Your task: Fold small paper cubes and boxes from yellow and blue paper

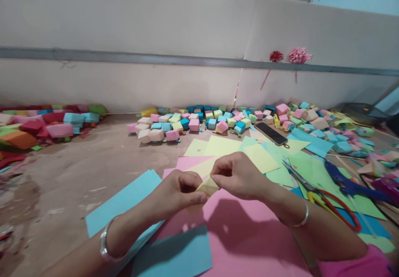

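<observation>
Between my two hands is a small piece of folded pale yellow paper [208, 186], raised over the sheets. My left hand [181, 187] pinches its lower left side between thumb and fingers. At the paper's upper right corner, the thumb and bent forefinger of my right hand [238, 175] are closed on it. Below lies a large pink sheet [249, 235], shaded by my hands. Blue sheets [174, 252] overlap it at the front left, and yellow sheets [218, 146] spread out beyond my hands.
Scissors [321, 194] with red and yellow handles and a blue glue gun [352, 181] lie at right. A phone [270, 133] rests behind the sheets. Folded paper blocks [193, 124] line the wall, with more blocks [59, 129] at left. Two paper flowers [299, 55] hang on the wall rail.
</observation>
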`<state>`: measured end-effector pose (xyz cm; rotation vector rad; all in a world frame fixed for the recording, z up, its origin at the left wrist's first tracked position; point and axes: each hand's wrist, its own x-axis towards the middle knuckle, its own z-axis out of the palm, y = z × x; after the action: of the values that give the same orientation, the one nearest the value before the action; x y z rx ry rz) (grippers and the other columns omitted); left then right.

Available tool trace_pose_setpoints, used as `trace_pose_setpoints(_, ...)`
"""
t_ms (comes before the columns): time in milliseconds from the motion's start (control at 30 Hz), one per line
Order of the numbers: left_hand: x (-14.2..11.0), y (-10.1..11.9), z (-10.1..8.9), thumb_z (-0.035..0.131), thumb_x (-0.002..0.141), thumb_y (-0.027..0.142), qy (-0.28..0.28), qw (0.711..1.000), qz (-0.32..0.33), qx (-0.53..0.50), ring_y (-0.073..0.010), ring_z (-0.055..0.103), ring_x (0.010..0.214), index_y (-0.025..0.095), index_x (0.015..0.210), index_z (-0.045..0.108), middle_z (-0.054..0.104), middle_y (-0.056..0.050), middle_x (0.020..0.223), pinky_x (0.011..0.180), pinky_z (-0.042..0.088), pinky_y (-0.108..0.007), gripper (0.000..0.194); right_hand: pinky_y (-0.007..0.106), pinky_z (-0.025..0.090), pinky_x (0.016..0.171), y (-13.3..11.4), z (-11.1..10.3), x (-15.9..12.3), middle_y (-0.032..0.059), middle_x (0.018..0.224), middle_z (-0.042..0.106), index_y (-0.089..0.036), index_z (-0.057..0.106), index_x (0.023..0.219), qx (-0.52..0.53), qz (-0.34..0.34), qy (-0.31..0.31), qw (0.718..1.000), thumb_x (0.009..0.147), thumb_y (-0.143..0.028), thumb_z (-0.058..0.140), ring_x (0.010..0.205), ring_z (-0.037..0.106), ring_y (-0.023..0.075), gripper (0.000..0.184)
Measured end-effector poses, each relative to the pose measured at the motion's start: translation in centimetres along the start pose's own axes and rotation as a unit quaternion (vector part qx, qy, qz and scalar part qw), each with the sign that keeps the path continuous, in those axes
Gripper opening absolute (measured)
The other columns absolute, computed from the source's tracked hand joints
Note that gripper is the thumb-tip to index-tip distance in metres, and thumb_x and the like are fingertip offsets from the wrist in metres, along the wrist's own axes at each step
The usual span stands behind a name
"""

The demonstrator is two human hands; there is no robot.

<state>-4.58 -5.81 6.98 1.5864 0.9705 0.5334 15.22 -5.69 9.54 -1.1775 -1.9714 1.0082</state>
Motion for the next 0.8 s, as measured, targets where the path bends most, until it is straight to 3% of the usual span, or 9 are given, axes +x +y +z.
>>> trace_pose_setpoints(133, -0.2, 0.2, 0.2, 0.072, 0.069, 0.028, 0.035, 0.999, -0.012, -0.016, -0.01, 0.044, 0.057, 0.013, 0.055, 0.064, 0.05, 0.001, 0.061, 0.052, 0.033, -0.023, 0.022, 0.018, 0.033, 0.047, 0.1, -0.2, 0.2, -0.0037, 0.054, 0.056, -0.014, 0.066, 0.062, 0.032, 0.005, -0.03, 0.999, 0.072, -0.01, 0.055, 0.051, 0.045, 0.0064, 0.015)
trace_pose_setpoints(233, -0.3, 0.4, 0.2, 0.074, 0.066, 0.03, 0.072, 0.995, -0.032, -0.056, -0.0099, 0.044, 0.057, 0.013, 0.054, 0.063, 0.051, 0.001, 0.063, 0.052, 0.032, -0.023, 0.024, 0.02, 0.037, 0.052, -0.1, -0.6, 0.2, -0.0012, 0.062, 0.06, -0.014, 0.068, 0.069, 0.022, -0.036, -0.052, 0.998, 0.084, -0.022, 0.055, 0.057, 0.048, 0.0079, 0.022)
trace_pose_setpoints(300, -0.3, 0.5, 0.3, 0.075, 0.066, 0.032, 0.084, 0.993, -0.025, -0.079, -0.0102, 0.044, 0.059, 0.014, 0.056, 0.065, 0.051, 0.001, 0.064, 0.054, 0.033, -0.023, 0.023, 0.02, 0.037, 0.053, -0.3, -0.7, 0.0, -0.0007, 0.065, 0.062, -0.014, 0.069, 0.073, -0.001, -0.06, -0.036, 0.998, 0.084, -0.028, 0.061, 0.059, 0.049, 0.0082, 0.019)
trace_pose_setpoints(500, -0.1, 0.3, 0.3, 0.074, 0.07, 0.032, 0.092, 0.996, 0.01, -0.015, -0.0114, 0.045, 0.063, 0.014, 0.054, 0.064, 0.052, 0.0, 0.064, 0.056, 0.034, -0.023, 0.026, 0.019, 0.032, 0.05, -0.3, -0.3, -0.5, -0.0028, 0.056, 0.06, -0.013, 0.068, 0.066, -0.053, -0.058, 0.021, 0.997, 0.079, -0.012, 0.062, 0.051, 0.043, 0.0055, 0.014)
trace_pose_setpoints(667, -0.4, 0.7, 0.3, 0.072, 0.075, 0.033, 0.136, 0.988, 0.067, 0.041, -0.0137, 0.051, 0.071, 0.017, 0.082, 0.072, 0.063, -0.003, 0.079, 0.062, 0.04, -0.025, 0.017, 0.02, 0.03, 0.052, -0.1, 0.1, -0.5, -0.0029, 0.056, 0.059, -0.014, 0.067, 0.065, -0.09, -0.101, 0.027, 0.99, 0.08, -0.012, 0.063, 0.052, 0.043, 0.0057, 0.015)
trace_pose_setpoints(800, -0.7, 1.0, 0.5, 0.069, 0.078, 0.031, 0.18, 0.979, 0.089, 0.025, -0.0129, 0.052, 0.067, 0.016, 0.072, 0.069, 0.063, -0.002, 0.071, 0.061, 0.04, -0.024, 0.016, 0.021, 0.029, 0.052, 0.2, 0.8, -0.6, -0.0038, 0.055, 0.055, -0.014, 0.066, 0.064, -0.096, -0.115, 0.018, 0.989, 0.079, -0.012, 0.063, 0.052, 0.042, 0.0062, 0.016)
